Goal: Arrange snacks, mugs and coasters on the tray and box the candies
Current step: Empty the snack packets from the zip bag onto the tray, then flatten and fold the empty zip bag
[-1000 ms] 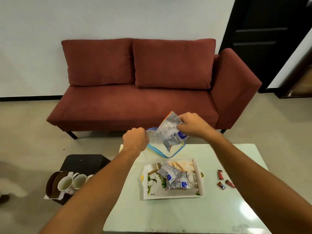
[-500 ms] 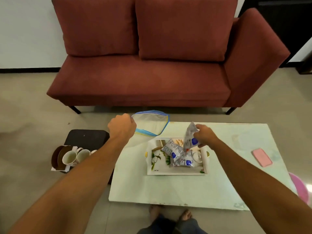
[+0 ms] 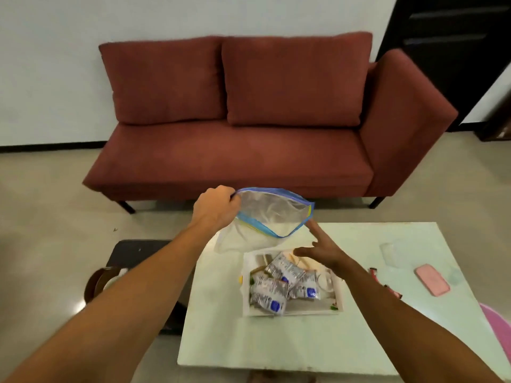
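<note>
My left hand (image 3: 215,207) grips the rim of a clear zip bag (image 3: 265,219) with a blue edge, holding it up over the far left part of the white table (image 3: 304,341). The bag looks empty. Below it a white tray (image 3: 293,310) with a leaf print holds three silver snack packets (image 3: 279,286). My right hand (image 3: 322,251) hovers over the tray's far side with fingers spread, holding nothing, its fingertips near the bag's lower edge. Small red candies (image 3: 384,283) lie on the table to the right of the tray.
A pink phone (image 3: 432,279) lies on the table's right side, a clear lid (image 3: 390,251) beyond it. A dark low stool (image 3: 132,254) to the left carries mugs (image 3: 110,281), partly hidden by my arm. A red sofa (image 3: 249,128) stands behind. Something pink (image 3: 497,324) at the right edge.
My right hand has let a snack packet go onto the tray and now rises open toward the bag. The left hand keeps holding the bag.
</note>
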`<control>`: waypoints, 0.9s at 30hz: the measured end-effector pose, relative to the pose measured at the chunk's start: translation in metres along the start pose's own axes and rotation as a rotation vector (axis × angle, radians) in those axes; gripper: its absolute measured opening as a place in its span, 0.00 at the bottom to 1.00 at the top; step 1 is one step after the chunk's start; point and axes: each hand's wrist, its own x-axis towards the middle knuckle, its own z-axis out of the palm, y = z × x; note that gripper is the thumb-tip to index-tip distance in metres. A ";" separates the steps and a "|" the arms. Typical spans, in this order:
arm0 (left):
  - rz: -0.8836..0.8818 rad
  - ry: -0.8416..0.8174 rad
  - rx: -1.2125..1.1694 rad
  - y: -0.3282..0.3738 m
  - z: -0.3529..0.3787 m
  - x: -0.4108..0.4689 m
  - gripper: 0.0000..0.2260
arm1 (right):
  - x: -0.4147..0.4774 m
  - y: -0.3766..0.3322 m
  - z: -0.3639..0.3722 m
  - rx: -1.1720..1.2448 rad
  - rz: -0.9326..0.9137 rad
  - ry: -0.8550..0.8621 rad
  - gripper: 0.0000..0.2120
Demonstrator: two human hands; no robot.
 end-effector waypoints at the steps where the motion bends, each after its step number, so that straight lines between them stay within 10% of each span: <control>1: 0.011 -0.009 -0.057 0.007 -0.010 0.004 0.17 | -0.005 -0.021 -0.003 0.014 -0.058 -0.014 0.43; 9: 0.197 -0.197 -0.549 0.050 -0.094 0.039 0.17 | -0.053 -0.148 -0.073 0.065 -0.384 0.062 0.44; 15: 0.302 -0.200 -0.549 0.085 -0.148 0.043 0.18 | -0.076 -0.204 -0.115 0.159 -0.484 0.124 0.17; 22: 0.208 -0.181 -0.586 0.112 -0.181 0.043 0.08 | -0.091 -0.237 -0.151 0.471 -0.573 0.202 0.12; 27: 0.250 -0.106 -0.855 0.122 -0.189 0.044 0.36 | -0.098 -0.260 -0.173 0.473 -0.653 0.316 0.13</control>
